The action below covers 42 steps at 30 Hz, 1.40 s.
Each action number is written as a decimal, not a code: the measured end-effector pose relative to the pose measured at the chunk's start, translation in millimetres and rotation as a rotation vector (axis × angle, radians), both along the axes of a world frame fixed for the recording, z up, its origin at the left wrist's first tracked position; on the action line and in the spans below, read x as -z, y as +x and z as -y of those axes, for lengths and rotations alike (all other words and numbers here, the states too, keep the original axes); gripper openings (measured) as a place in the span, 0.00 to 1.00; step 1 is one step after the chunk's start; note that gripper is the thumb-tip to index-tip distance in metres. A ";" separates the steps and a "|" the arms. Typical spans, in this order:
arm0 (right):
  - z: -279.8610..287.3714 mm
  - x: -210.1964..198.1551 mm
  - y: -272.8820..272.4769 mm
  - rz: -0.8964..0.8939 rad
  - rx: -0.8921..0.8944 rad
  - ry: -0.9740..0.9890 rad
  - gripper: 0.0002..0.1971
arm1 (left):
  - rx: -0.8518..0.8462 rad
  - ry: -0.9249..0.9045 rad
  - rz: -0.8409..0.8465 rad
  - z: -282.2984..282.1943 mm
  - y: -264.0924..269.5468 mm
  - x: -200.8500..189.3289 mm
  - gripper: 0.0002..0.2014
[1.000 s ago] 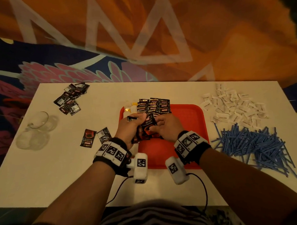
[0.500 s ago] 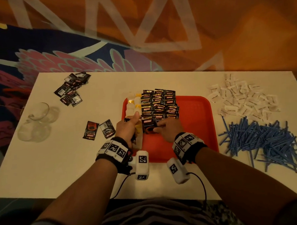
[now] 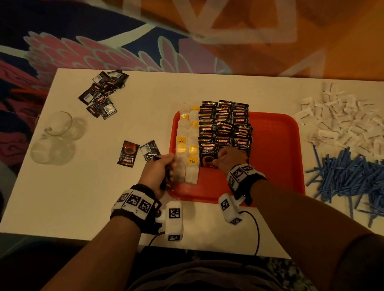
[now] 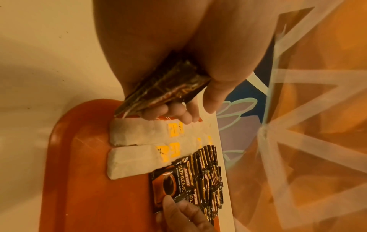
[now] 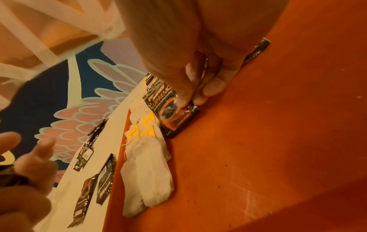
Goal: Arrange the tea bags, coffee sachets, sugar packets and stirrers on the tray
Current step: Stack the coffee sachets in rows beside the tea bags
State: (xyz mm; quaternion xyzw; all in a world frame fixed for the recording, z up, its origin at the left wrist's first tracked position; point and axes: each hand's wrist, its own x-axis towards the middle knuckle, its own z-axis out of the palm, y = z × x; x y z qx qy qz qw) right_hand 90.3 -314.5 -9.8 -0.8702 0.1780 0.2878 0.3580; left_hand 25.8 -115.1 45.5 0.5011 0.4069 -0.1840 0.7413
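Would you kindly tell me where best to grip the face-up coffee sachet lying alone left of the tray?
The face-up coffee sachet lies flat on the table, nothing touching it. I would probably come from above and pinch its near short edge, lifting that crimped seam first, since a flat packet offers no side to grasp.

I see the tray (image 3: 275, 163) at the bench's (image 3: 78, 194) middle, tea bags (image 3: 187, 145) in 2 columns along its left side, coffee sachets (image 3: 224, 126) in rows just right of them. Left of the tray lie 2 loose sachets (image 3: 138, 153), a far-left sachet pile (image 3: 103, 92) and glasses (image 3: 54, 138). Right of it sugar packets (image 3: 343, 116) lie behind the stirrers (image 3: 359, 177).
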 end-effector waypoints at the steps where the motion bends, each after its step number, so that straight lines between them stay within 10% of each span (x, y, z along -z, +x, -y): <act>1: -0.9 1.4 0.5 -0.001 0.014 -0.001 0.09 | 0.006 0.015 -0.005 -2.9 -1.4 2.4 0.08; 30: 9.5 -14.3 -4.3 0.127 0.007 0.015 0.08 | 0.030 -0.214 0.051 10.1 6.5 -9.1 0.18; 38: 8.3 -65.2 -6.6 0.134 -0.161 0.511 0.11 | 0.204 0.057 0.052 30.3 17.8 -34.1 0.16; 42: 10.2 -82.1 -6.3 0.198 -0.225 0.456 0.09 | 0.268 0.311 0.141 43.9 21.6 -35.0 0.12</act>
